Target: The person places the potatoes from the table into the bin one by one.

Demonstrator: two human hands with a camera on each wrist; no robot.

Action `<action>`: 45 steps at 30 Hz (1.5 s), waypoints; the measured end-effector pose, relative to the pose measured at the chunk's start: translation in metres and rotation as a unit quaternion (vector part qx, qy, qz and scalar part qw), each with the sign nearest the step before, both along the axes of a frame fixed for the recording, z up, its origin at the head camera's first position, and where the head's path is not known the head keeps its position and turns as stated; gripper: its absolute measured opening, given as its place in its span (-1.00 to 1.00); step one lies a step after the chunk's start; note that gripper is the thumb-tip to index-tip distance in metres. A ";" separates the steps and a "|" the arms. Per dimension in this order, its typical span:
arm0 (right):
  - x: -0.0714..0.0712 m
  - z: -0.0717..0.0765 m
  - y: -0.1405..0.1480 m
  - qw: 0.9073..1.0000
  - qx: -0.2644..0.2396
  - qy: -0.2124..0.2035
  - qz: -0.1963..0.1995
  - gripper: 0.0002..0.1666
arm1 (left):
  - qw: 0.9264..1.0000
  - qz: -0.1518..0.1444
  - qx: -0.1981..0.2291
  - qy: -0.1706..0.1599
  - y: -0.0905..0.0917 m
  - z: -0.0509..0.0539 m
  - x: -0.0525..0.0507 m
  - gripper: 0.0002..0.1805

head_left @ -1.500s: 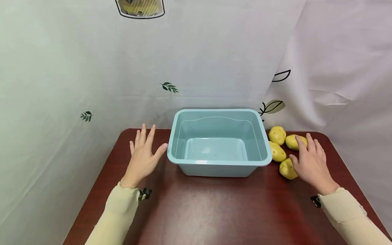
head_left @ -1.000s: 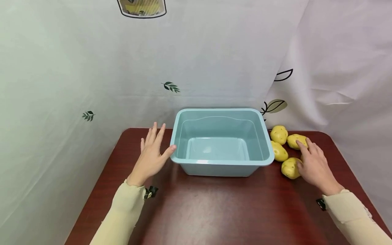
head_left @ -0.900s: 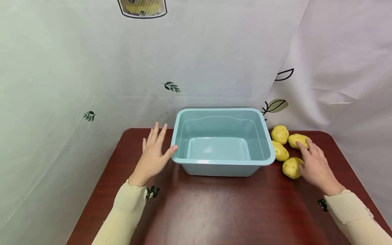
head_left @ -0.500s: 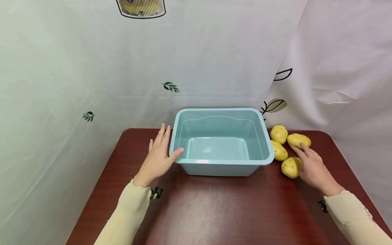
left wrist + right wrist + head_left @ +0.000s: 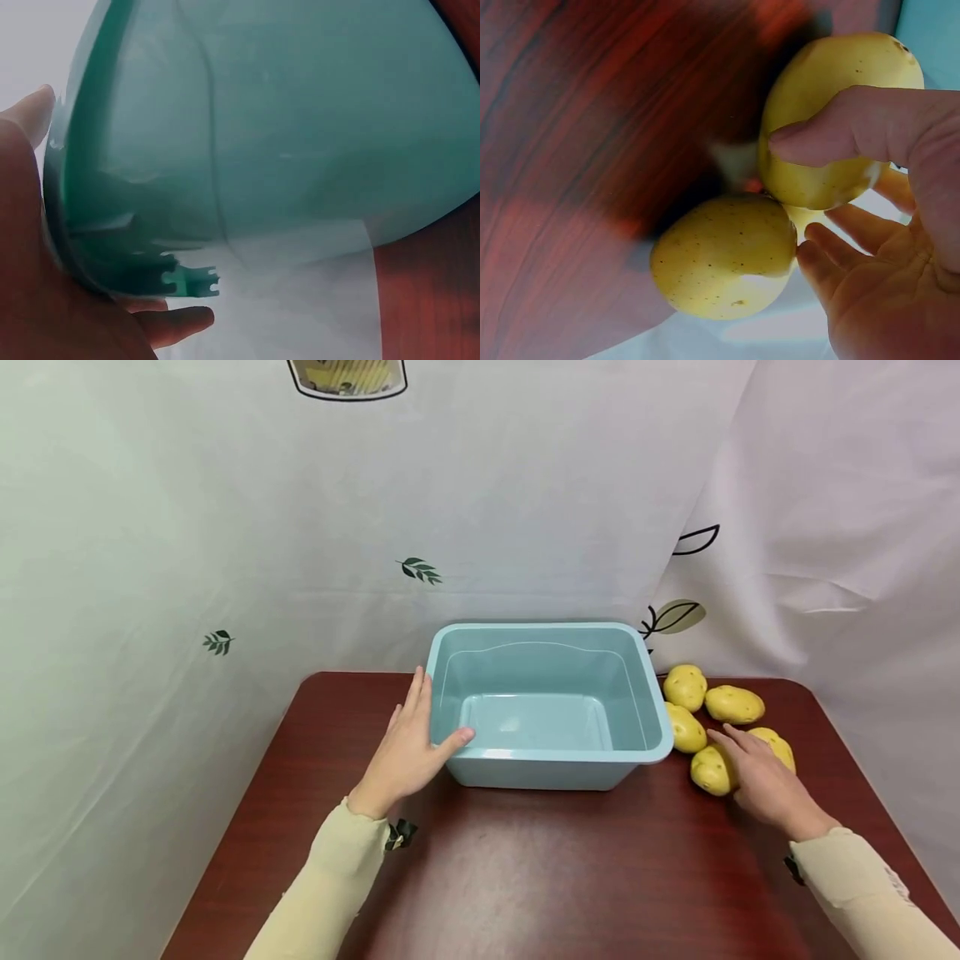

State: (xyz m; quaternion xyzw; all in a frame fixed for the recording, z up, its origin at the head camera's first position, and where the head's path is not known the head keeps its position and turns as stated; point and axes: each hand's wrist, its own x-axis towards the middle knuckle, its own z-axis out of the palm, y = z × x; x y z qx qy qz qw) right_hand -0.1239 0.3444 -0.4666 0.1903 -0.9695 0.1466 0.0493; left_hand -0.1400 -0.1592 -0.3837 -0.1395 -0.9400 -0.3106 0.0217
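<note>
A light blue plastic basin (image 5: pixel 547 756) stands at the table's back middle. My left hand (image 5: pixel 405 760) lies at its front left corner, fingers straight along the outer left side and thumb reaching over the rim. The left wrist view shows the basin's wall (image 5: pixel 300 112) close up, with this hand (image 5: pixel 67 300) at the rim. Right of the basin, my right hand (image 5: pixel 765 781) holds the nearest yellow potato (image 5: pixel 711 770) between thumb and fingers. The right wrist view has the thumb across that potato (image 5: pixel 810 82); the other fingers come near a second potato (image 5: pixel 724 255).
More potatoes sit close by: one against the basin (image 5: pixel 686 728), one behind it (image 5: pixel 684 687), one at the back right (image 5: pixel 735 704). The dark red table (image 5: pixel 525 868) extends in front. A white curtain (image 5: pixel 525 510) hangs just behind the table.
My left hand has moved right, from beside the basin to its rim corner. The right hand has come down and left onto the nearest potato, uncovering the potatoes behind. Basin and potatoes stay put.
</note>
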 end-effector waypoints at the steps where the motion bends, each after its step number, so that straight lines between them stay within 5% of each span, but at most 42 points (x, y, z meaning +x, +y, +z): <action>1: 0.000 -0.001 0.000 1.000 0.001 0.004 0.002 -0.04 | 1.000 0.001 0.000 0.001 0.000 -0.001 0.000 0.18; 13: 0.001 -0.005 0.000 0.999 0.022 0.030 0.014 -0.16 | 0.999 0.033 0.041 0.001 0.004 -0.010 0.000 0.35; 45: 0.005 -0.003 0.006 0.999 -0.007 0.044 0.018 -0.10 | 0.997 0.040 0.072 0.007 0.005 -0.014 0.001 0.34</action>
